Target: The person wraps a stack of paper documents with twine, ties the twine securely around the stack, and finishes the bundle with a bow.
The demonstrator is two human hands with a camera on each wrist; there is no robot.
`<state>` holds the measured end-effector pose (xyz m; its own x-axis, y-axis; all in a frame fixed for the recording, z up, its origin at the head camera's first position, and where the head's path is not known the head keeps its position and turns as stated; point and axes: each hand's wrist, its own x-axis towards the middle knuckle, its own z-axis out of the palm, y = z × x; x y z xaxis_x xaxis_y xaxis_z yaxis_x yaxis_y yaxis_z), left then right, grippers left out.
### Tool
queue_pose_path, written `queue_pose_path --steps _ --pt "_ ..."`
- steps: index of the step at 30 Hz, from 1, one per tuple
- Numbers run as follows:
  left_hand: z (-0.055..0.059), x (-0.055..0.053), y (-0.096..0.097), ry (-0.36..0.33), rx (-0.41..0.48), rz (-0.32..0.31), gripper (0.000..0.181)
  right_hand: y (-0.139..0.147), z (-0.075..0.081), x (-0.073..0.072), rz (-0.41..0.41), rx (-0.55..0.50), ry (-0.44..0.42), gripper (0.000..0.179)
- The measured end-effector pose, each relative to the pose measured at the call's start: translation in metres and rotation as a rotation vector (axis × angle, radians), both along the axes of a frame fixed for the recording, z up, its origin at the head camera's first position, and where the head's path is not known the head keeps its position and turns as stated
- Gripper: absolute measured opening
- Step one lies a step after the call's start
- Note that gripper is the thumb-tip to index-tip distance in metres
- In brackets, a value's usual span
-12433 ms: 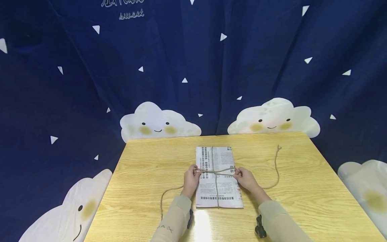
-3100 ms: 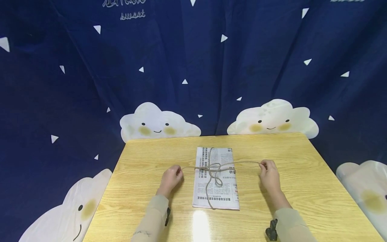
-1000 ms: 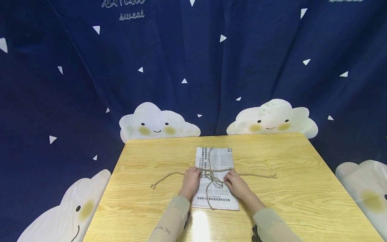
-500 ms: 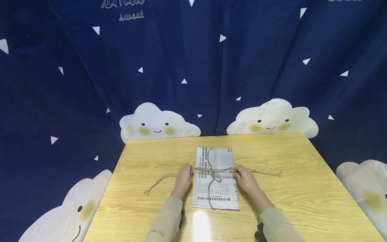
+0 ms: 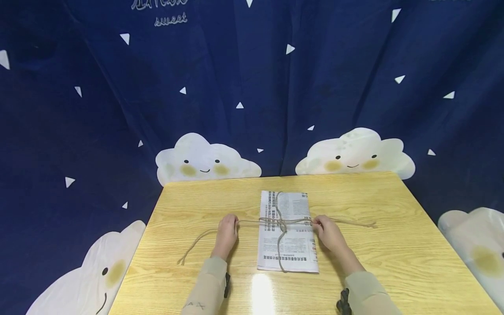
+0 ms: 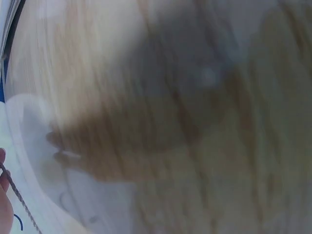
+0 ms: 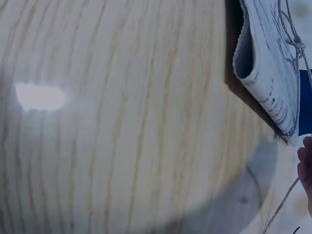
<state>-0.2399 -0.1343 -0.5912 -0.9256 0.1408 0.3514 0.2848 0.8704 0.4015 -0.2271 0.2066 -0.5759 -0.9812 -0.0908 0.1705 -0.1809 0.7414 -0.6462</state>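
Observation:
A folded newspaper bundle (image 5: 297, 253) lies near the middle of the table, with brown twine (image 5: 249, 221) crossed over it lengthwise and sideways. A knot (image 5: 282, 224) sits on the crossing. Left of the paper, my left hand (image 5: 226, 232) pinches a taut length of twine running from the knot. My right hand (image 5: 330, 234) pinches another length at the paper's right edge. Fingertips (image 6: 4, 183) with twine (image 6: 20, 199) show at the left wrist view's edge. In the right wrist view, the bundle's folded side (image 7: 261, 73) and my right hand's fingers (image 7: 305, 163) appear.
A loose twine tail (image 5: 191, 247) trails left and forward on the wooden table (image 5: 189, 201); another tail (image 5: 356, 223) stretches to the right. Behind stands a dark blue curtain (image 5: 220, 65) with white clouds and triangles.
Since half a second ago, both hands have moved apart, the left one farther. The loop at the knot has shrunk and the twine is tauter. The bundle has slid slightly right.

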Motion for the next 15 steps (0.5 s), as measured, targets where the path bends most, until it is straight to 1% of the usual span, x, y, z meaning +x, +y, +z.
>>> queue_pose_path --steps 8,11,15 --pt "-0.003 0.001 -0.011 0.040 0.008 0.005 0.004 0.009 -0.006 0.002 -0.050 0.041 -0.040 0.005" --pt "-0.004 0.001 -0.015 0.026 0.020 0.019 0.004 0.014 -0.009 0.004 -0.062 0.058 -0.039 0.004" --pt "-0.007 0.003 -0.020 -0.003 -0.001 0.051 0.005 0.018 -0.015 0.004 -0.070 0.072 -0.063 0.006"
